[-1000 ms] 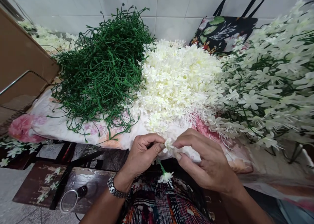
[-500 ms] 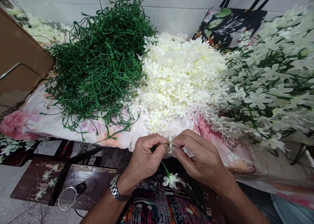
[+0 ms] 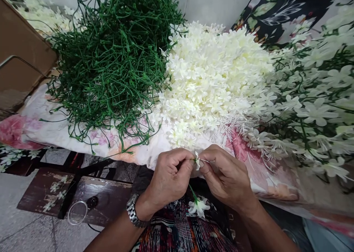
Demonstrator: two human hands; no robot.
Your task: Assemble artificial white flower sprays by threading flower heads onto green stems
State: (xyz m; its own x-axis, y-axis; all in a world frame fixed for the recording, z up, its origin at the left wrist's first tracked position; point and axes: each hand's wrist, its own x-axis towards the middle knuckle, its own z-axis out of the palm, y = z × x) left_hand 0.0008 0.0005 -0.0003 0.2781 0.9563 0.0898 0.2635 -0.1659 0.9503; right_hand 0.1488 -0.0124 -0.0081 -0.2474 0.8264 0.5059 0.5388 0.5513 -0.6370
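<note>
Close to the cloth's front edge, my left hand (image 3: 174, 171) pinches a green plastic stem between thumb and forefinger. At the stem's tip is a small white artificial flower (image 3: 197, 160). My right hand (image 3: 225, 176) is closed at the flower's other side, thumb and forefinger gripping thin white stamens (image 3: 205, 160) at its centre. Below my fingers another white flower (image 3: 198, 207) hangs from a green branch (image 3: 193, 193) of what looks like the same stem. Beyond my hands lie a heap of loose white blossoms (image 3: 210, 71) and a tangled pile of green stems (image 3: 110, 64).
Finished-looking white flower sprays (image 3: 318, 112) crowd the right side. A floral cloth (image 3: 61, 137) covers the work surface. A cardboard box (image 3: 24, 56) stands at far left, a dark floral bag (image 3: 287, 12) at the back. A clear ring-shaped item (image 3: 77, 212) rests on a brown wooden board (image 3: 107, 196) below.
The view has shifted slightly down and closer to the piles. Both hands keep their pinch on the stem and flower, with hardly any movement between them.
</note>
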